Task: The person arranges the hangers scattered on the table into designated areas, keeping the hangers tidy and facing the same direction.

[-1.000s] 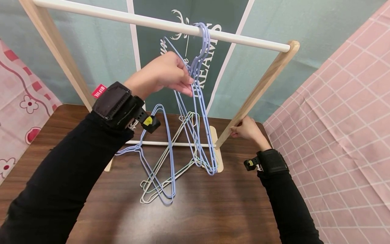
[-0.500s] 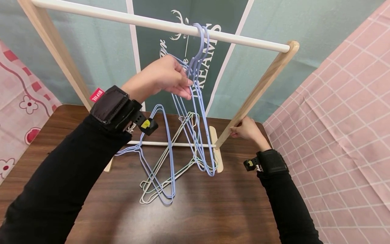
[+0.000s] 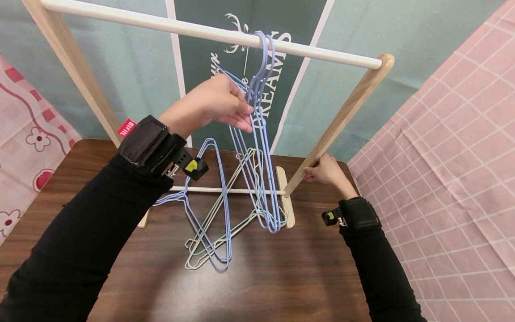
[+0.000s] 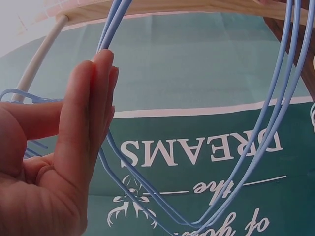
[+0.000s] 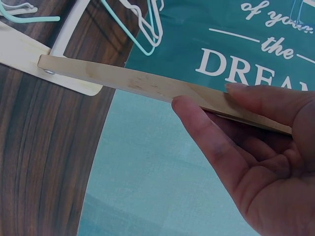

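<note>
My left hand [image 3: 221, 105] pinches several blue wire hangers [image 3: 271, 179] near their necks, below the white top rail [image 3: 161, 22] of a wooden rack. Some of their hooks loop over the rail. Another blue hook points left, off the rail, partly hidden behind the hand. In the left wrist view, the thumb and fingers [image 4: 78, 108] lie against the blue wires. Low on the rack's right wooden post [image 3: 342, 120], my right hand [image 3: 326, 170] holds on. The right wrist view shows its thumb and fingers on either side of that post [image 5: 138, 81].
More blue hangers [image 3: 228, 214] lean against the lower white bar [image 3: 205, 189]. White and pale green hangers [image 3: 217, 208] lie across them on the brown table [image 3: 273, 277]. A pink checked cloth [image 3: 454, 179] borders the right side, and a printed green cloth [image 3: 297, 98] hangs behind.
My left hand has lowered slightly, and the off-rail hook beside it has dropped. The hooks on the rail have shifted a little left. The right hand stays on the post.
</note>
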`<state>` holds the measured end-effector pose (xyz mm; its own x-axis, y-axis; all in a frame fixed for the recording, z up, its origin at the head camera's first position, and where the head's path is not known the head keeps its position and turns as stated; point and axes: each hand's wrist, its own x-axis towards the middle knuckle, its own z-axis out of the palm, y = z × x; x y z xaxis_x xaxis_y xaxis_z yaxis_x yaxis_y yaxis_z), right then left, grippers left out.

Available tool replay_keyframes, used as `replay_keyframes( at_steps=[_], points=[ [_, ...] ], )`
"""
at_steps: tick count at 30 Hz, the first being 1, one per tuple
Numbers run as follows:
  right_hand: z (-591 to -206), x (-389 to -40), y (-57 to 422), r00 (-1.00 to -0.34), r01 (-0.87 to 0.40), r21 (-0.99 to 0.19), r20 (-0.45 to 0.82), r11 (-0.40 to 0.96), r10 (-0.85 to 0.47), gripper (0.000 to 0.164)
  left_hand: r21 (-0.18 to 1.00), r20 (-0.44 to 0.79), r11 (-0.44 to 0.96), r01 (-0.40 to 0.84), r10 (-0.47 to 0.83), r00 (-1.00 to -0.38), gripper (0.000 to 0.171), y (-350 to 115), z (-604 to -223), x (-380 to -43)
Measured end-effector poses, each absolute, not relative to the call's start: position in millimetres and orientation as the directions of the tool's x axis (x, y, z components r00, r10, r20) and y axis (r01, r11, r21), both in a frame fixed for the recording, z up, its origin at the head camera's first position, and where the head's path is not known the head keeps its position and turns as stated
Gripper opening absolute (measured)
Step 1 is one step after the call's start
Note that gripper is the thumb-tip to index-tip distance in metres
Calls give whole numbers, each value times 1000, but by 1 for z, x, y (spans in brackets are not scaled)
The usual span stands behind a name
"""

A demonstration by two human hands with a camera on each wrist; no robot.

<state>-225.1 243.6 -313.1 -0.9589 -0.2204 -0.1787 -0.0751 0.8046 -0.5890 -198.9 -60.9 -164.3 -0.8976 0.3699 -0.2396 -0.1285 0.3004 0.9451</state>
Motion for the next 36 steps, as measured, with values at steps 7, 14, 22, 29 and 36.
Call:
replay_keyframes(
  at_steps=[7,14,22,29,36],
  points=[
    [-312,-225,243,-958,-76,-583,-181,809,-221,27,951,-250,267,-153,378,-891,25,-61,-164,-199],
    [-313,-226,243,-959,-54,-605,-191,795,-210,28,946,-247,291,-140,372,-895,23,-61,-164,-199],
    [-313,-226,242,-958,-54,-605,-192,794,-211,28,940,-269,302,-157,376,-887,27,-64,-163,-199],
    [-313,-226,243,-957,-55,-606,-195,793,-215,29,931,-267,339,-138,370,-890,25,-70,-164,-198],
    [-312,-226,243,-956,-54,-610,-196,790,-217,28,925,-287,345,-161,354,-890,19,-78,-169,-199]
  ],
)
